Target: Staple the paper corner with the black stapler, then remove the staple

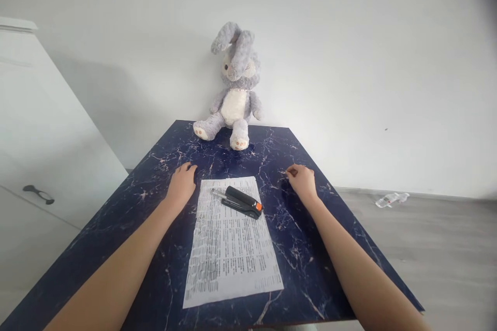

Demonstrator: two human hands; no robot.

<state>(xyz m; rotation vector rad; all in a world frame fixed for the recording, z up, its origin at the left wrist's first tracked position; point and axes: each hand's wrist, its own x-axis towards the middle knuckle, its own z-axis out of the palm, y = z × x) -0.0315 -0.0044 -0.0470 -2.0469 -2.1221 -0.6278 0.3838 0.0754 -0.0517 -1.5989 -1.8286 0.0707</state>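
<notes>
My left hand [182, 183] lies on the table, palm down with its fingers stretched out, left of the paper's top corner; nothing shows in it. My right hand [303, 182] rests on the table to the right of the paper. Its thumb and index finger are curled together in a pinch; whatever they hold, if anything, is too small to make out. Between the hands is a printed paper sheet [236, 253]. A black stapler [243, 202] with an orange patch lies on its upper part, opened up, with a silvery metal piece sticking out toward the upper left.
A grey plush rabbit [235, 101] sits at the table's far edge against the white wall [349, 51]. The dark blue marbled table [303, 274] narrows away from me. A white cabinet [46, 129] stands at left. On the floor at right lies a clear plastic item [391, 199].
</notes>
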